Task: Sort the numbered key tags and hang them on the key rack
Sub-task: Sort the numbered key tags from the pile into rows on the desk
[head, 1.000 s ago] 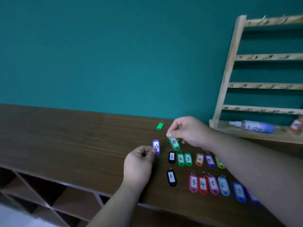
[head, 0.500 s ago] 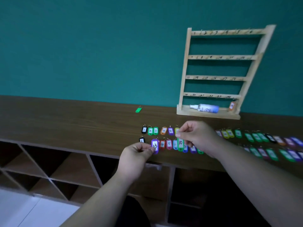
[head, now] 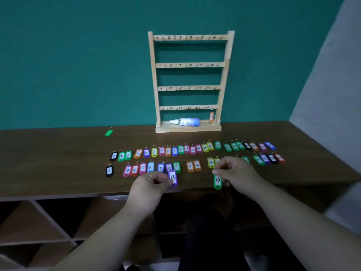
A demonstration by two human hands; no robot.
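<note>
Here, the left hand (head: 150, 189) pinched purple tag 13 (head: 172, 178); the right hand (head: 237, 173) pinched green tag 10 (head: 217, 180); the wooden key rack (head: 190, 88) stood at twelve o'clock.

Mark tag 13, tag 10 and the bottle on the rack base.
tag 13 (head: 172, 177): head view, white label of the purple tag.
tag 10 (head: 217, 180): head view, white label of the green tag.
bottle (head: 189, 122): head view, middle of its body.

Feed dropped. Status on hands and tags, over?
Left hand pinches purple tag 13. Right hand pinches green tag 10. Key rack holds one orange tag. Nothing blocking.
</note>
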